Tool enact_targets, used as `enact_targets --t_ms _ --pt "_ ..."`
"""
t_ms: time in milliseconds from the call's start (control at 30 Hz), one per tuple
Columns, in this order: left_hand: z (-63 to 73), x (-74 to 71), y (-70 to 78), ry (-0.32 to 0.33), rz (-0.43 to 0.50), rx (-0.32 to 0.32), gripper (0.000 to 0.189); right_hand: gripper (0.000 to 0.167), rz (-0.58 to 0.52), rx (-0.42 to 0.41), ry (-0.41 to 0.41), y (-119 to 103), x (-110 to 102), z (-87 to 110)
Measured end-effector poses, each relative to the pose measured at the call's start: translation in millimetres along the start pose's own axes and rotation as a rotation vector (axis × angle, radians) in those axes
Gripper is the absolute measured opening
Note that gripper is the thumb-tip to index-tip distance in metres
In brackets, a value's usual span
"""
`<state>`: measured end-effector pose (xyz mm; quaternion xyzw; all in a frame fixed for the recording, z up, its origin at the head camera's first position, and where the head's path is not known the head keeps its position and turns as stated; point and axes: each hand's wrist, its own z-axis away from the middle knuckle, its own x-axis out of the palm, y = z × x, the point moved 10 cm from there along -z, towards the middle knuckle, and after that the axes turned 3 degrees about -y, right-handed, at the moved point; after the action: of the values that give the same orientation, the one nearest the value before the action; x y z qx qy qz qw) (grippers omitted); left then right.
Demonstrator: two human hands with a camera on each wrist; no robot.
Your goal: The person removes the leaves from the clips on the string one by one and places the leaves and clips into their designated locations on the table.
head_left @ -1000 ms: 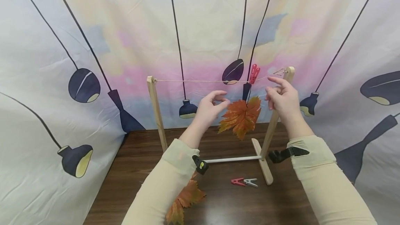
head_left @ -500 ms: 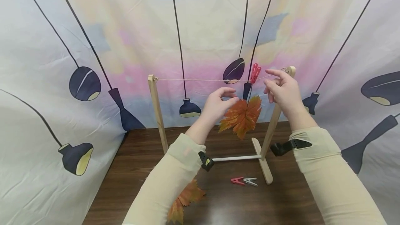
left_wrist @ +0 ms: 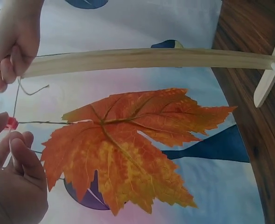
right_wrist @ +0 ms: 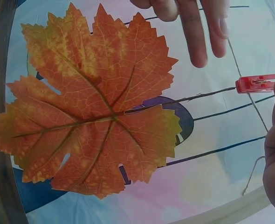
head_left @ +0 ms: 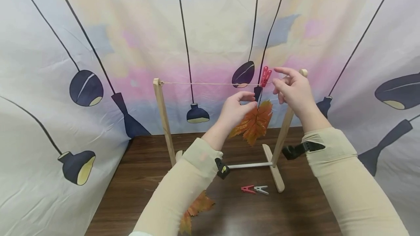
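Observation:
An orange maple-like leaf [head_left: 257, 123] hangs by its stem from a red clothespin [head_left: 266, 77] clipped on a thin string [head_left: 210, 83]. My left hand [head_left: 237, 110] is just left of the stem, thumb and fingers apart with nothing between them, overlapping the leaf's upper edge in the head view. Beside the clothespin on the right is my right hand [head_left: 295, 90], index finger reaching toward it and the other fingers bent. In the right wrist view its thumb overlaps the clothespin [right_wrist: 258, 83]. The leaf [right_wrist: 91, 112] spreads flat and wide there.
A wooden frame with a left post [head_left: 164, 119] and right post [head_left: 282, 137] carries the string; a white rod [head_left: 251, 165] joins its feet. Red [head_left: 247, 189] and grey [head_left: 261, 189] clothespins lie on the dark table [head_left: 229, 214]. Another leaf [head_left: 200, 205] lies partly under my left sleeve.
My left hand has moved right, toward the leaf's stem. My right hand has shifted left and slightly up, closer to the red clothespin. The leaf stays hanging.

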<state>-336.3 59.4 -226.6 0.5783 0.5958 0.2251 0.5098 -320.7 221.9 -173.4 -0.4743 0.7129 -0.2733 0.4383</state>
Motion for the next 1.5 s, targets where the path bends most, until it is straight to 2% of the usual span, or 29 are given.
enact_targets --t_ms 367,533,667,867,1033,1133,1267,1500 --pt "-7.7 10.4 -5.0 0.022 -0.057 -0.028 0.033 0.055 -0.01 0.072 -0.11 1.3 13.4 -12.8" --pt "-9.2 14.5 -7.7 0.036 -0.041 -0.054 0.033 0.054 -0.023 0.093 -0.148 1.8 18.2 -15.1" --pt "-7.3 18.3 -12.7 0.05 0.013 -0.123 0.034 0.053 -0.031 0.091 -0.16 0.8 20.6 -15.6" --pt "-6.0 27.9 -13.9 0.065 0.105 -0.177 0.038 0.051 -0.065 0.088 -0.169 -1.3 24.3 -15.7" --pt "-4.5 33.9 -16.1 0.151 0.244 -0.235 0.036 0.051 -0.07 0.099 -0.167 -2.0 24.7 -15.1" --pt "-4.8 39.7 -14.7 0.176 0.315 -0.225 0.035 0.05 -0.066 0.101 -0.146 -0.7 21.0 -13.9" --pt "-5.1 42.9 -13.5 0.18 0.349 -0.194 0.03 0.05 -0.082 0.091 -0.149 -0.1 21.0 -13.2" --pt "-4.0 35.3 -15.7 0.198 0.317 -0.156 0.019 0.049 -0.116 0.096 -0.156 -1.8 28.4 -17.9"
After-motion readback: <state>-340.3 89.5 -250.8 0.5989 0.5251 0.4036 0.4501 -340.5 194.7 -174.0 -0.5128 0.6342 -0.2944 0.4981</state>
